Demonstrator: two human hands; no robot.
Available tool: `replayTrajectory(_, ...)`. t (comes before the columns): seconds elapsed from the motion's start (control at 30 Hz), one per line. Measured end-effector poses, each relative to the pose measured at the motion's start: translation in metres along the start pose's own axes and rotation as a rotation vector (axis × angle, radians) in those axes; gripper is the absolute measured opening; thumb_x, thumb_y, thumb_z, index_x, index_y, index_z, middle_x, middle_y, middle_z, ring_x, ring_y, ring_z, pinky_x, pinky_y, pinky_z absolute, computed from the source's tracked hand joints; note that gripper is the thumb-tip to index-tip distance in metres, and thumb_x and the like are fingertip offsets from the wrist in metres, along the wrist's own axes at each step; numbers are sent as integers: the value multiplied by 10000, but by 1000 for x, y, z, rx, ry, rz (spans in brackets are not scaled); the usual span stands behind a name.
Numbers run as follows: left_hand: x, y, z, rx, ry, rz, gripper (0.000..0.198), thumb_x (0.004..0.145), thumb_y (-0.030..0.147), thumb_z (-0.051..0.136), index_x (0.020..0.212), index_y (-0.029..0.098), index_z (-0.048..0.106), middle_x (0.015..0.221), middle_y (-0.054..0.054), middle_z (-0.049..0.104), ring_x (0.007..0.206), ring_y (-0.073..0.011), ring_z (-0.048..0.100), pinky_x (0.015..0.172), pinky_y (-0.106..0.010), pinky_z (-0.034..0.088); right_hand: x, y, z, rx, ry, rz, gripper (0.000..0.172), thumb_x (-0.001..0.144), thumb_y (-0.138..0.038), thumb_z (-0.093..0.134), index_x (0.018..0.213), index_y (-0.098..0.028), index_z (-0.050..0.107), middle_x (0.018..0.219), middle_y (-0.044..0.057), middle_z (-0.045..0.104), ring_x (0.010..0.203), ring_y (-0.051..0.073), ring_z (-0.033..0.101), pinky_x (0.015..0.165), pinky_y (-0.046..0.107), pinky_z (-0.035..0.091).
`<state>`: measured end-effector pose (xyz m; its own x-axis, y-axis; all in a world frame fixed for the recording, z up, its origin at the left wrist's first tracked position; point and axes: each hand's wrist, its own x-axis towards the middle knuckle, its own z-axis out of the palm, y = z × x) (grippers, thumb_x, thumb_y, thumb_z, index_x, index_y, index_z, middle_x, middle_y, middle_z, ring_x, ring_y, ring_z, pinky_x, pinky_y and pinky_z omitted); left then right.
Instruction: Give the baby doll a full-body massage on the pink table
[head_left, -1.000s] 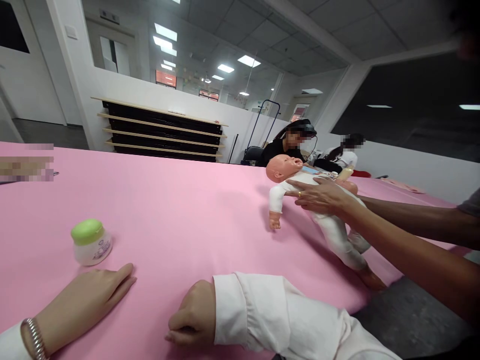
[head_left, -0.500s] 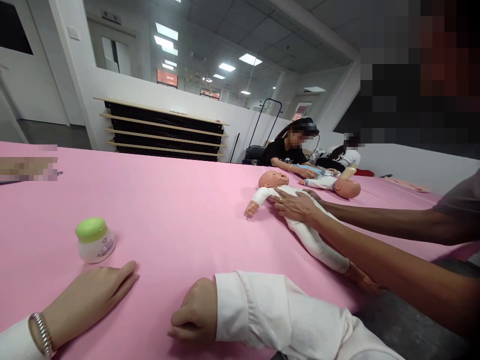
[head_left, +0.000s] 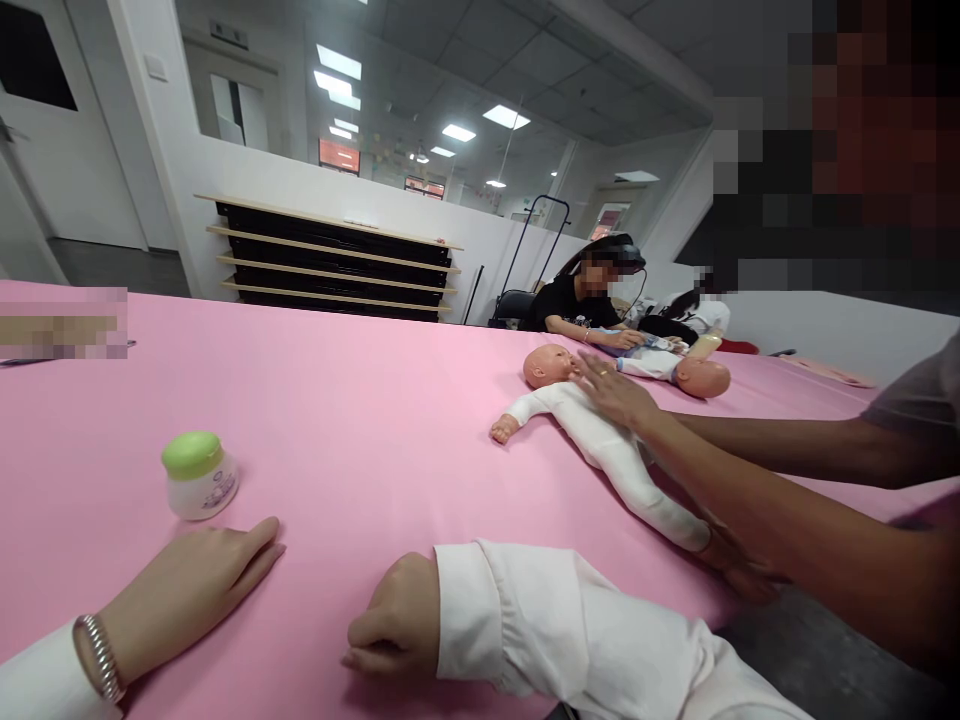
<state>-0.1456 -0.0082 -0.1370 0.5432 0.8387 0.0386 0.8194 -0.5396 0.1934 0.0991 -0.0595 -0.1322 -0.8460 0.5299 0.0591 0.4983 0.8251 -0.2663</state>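
My left hand (head_left: 191,587) lies flat and open on the pink tabletop (head_left: 360,420), a metal watch on its wrist. Just beyond its fingertips stands a small white jar with a green lid (head_left: 199,475). My right hand (head_left: 394,620) rests on the table curled into a loose fist, holding nothing I can see; its white sleeve runs to the right. A baby doll in a white suit (head_left: 600,445) lies on its back further right. Another person's hand (head_left: 619,395) hovers over the doll's chest, and their other hand (head_left: 739,570) is at its foot.
Two more people sit at the far side with a second doll (head_left: 686,372) lying between them. A dark shelf rack (head_left: 330,260) stands against the back wall. The table's right edge drops off near the doll's feet.
The other person has laid the doll down flat on the table and lifted their hand off its chest. My own hands have hardly moved.
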Motion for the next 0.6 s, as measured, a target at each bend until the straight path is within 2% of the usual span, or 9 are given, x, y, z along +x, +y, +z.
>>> replayTrajectory(0.27,0,-3,2,32,-36,-4,408,913,449,216,806,231,544,607,-15,620,582,-166,603,536,-261,354,3,3,9,-8,34,-7,400,837,-357,475,500,-163,382,423,-52,356,440,79,280,400,204,188)
replayTrajectory(0.6,0,-3,3,51,-53,-2,399,918,439,208,813,235,534,620,-13,626,594,-170,606,542,-267,347,2,3,10,-22,40,-23,392,838,-354,475,505,-164,391,430,-53,371,447,79,302,394,208,194)
